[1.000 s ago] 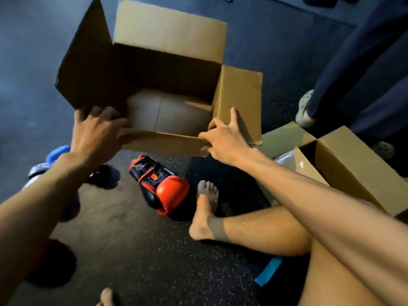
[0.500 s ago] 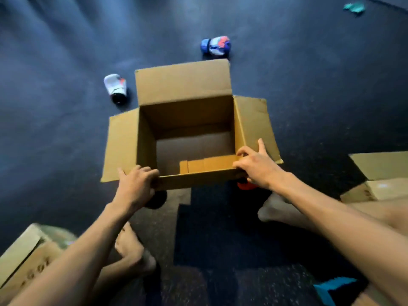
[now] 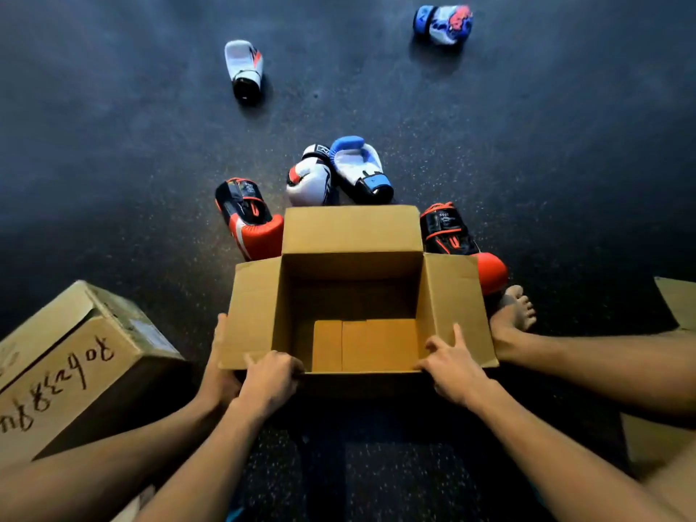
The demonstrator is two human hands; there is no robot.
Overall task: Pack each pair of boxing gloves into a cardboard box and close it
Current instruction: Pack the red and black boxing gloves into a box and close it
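Observation:
An open cardboard box (image 3: 350, 231) stands on the dark floor in front of me, flaps up, with nothing inside. My left hand (image 3: 269, 382) grips its near rim at the left corner. My right hand (image 3: 454, 371) grips the near rim at the right corner. A red-and-black glove (image 3: 250, 220) lies by the box's far left corner, its match (image 3: 457, 239) by the far right. A white glove (image 3: 310, 178) and a blue-and-white glove (image 3: 361, 169) lie together just behind the box.
Farther off lie a white glove (image 3: 244, 69) and a blue, white and red glove (image 3: 444, 24). A box with handwriting (image 3: 71, 367) sits at my left, another box (image 3: 678, 299) at the right edge. My bare legs and right foot (image 3: 512, 314) flank the open box.
The box came down from a tilted, raised position and now stands upright close to me. My view swung, bringing several gloves into sight behind the box. Both hands stayed on the near rim.

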